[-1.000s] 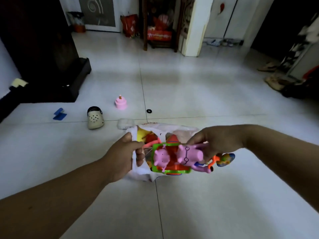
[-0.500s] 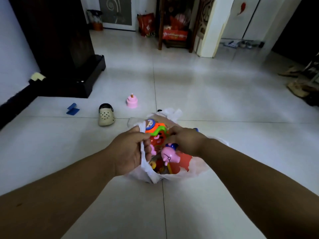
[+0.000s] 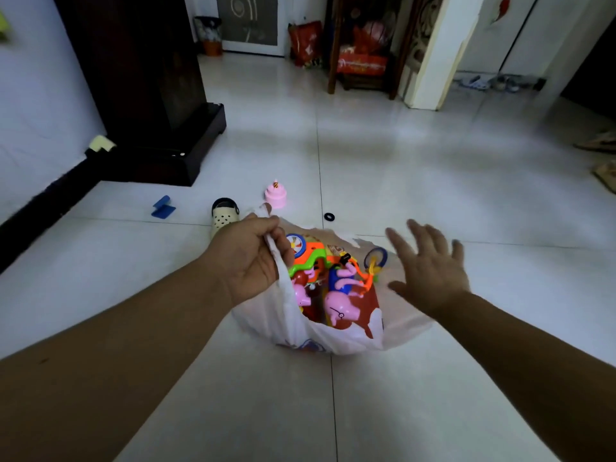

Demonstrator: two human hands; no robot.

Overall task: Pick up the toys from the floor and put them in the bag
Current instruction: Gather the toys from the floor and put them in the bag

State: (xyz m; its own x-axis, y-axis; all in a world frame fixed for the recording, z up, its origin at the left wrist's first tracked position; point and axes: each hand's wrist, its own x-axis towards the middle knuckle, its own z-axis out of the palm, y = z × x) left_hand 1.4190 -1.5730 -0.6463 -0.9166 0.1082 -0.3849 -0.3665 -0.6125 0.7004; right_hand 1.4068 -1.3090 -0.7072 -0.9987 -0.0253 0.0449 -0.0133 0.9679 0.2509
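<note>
A white plastic bag sits open on the tiled floor, filled with colourful toys. A pink pig figure on an orange tricycle lies on top, beside a green and orange toy car. My left hand is shut on the bag's left handle and holds the rim up. My right hand hovers just right of the bag's mouth, fingers spread, holding nothing. On the floor beyond the bag stand a pink toy cake, a small black ring and a blue piece.
A beige clog lies left of the bag, partly behind my left hand. A dark wooden cabinet stands at the back left. A shelf with red packages and a white pillar are at the far end. Sandals lie at the right edge.
My right hand carried the pig tricycle toy into the bag, let go of it and has drawn back to the right, now open. My left hand still holds the bag's handle.
</note>
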